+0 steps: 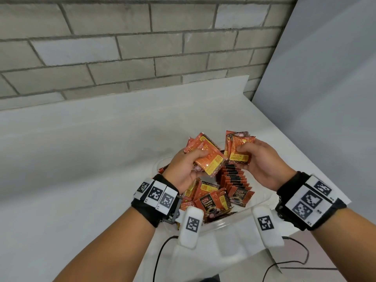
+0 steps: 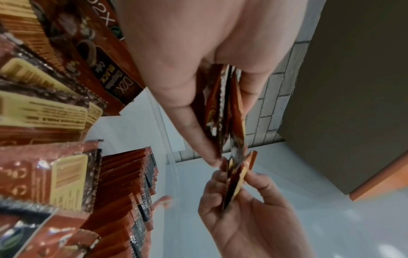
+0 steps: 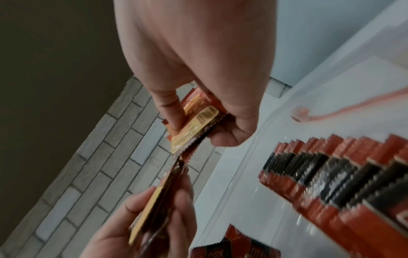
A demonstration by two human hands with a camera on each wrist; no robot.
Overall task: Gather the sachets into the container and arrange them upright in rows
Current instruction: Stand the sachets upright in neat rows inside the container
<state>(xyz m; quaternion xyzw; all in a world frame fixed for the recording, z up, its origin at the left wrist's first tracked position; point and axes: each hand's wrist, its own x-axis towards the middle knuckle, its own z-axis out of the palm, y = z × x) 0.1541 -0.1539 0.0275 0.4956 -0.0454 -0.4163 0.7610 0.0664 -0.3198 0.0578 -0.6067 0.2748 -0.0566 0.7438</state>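
Note:
Over a clear plastic container [image 1: 220,224] my left hand [image 1: 200,161] grips a fanned stack of orange-red coffee sachets [image 1: 211,165]. A little to the right, my right hand [image 1: 241,156] pinches a smaller stack of sachets [image 1: 238,139], held upright. The two stacks nearly touch edge to edge [image 2: 229,157]. Inside the container a row of upright sachets [image 1: 234,176] runs along the right side, shown also in the right wrist view [image 3: 331,174]. Several loose sachets [image 1: 209,198] lie jumbled in its near left part [image 2: 44,113].
The container stands on a white table [image 1: 81,159] against a brick wall [image 1: 122,47]. A grey panel [image 1: 325,88] rises at the right, and the table's right edge [image 1: 317,163] runs close beside the container. Black cables [image 1: 160,255] hang at the near edge.

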